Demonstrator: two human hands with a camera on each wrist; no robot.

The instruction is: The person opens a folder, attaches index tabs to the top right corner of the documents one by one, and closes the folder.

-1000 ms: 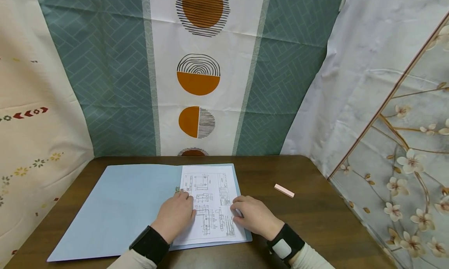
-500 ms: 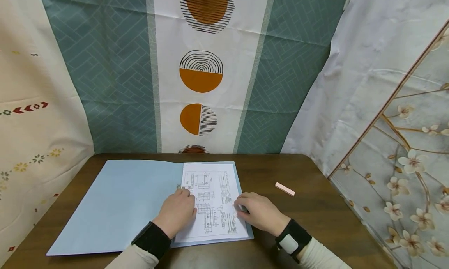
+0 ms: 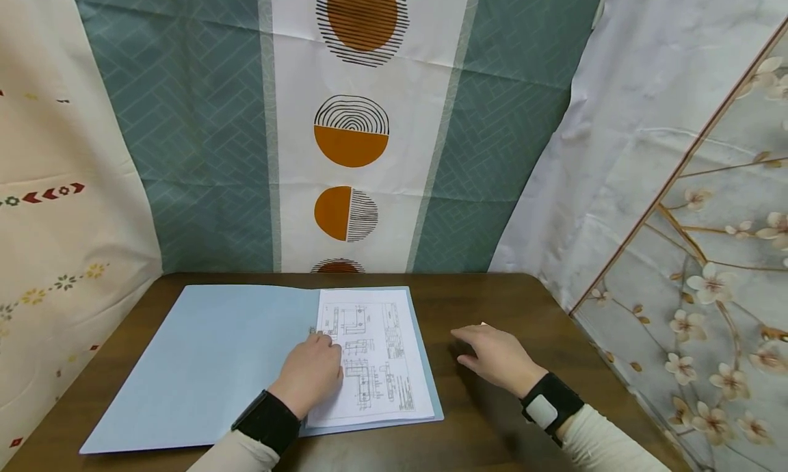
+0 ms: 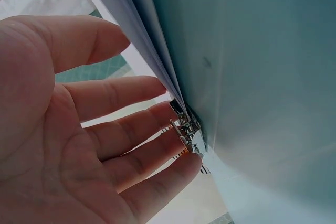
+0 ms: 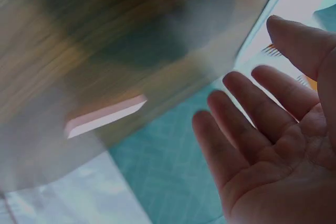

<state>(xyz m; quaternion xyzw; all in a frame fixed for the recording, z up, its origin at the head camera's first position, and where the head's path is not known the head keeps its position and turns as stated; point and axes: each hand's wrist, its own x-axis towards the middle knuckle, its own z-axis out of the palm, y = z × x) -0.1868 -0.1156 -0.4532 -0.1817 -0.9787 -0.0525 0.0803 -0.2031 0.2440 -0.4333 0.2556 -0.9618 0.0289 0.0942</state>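
Observation:
A light blue folder [image 3: 209,362] lies spread on the table, with white sheets of technical drawings [image 3: 369,362] on its right side. My left hand [image 3: 310,373] rests at the sheets' left edge, its fingertips at the folder's metal clip [image 4: 186,127]. In the left wrist view its fingers are extended and hold nothing. My right hand [image 3: 495,356] hovers over the table right of the folder, fingers extended and nothing in them. Close to it lies a slim pink bar [image 5: 105,118], almost fully hidden behind the hand in the head view.
The dark brown wooden table [image 3: 455,301] carries the folder and bar. Behind it hangs a green and white patterned cloth [image 3: 209,150]. A cream cloth [image 3: 68,239] hangs on the left, a floral cloth [image 3: 695,219] on the right.
My right hand has left the right edge of the sheets and moved right, toward the pink bar, now covering most of it in the head view. My left hand has stayed at the clip.

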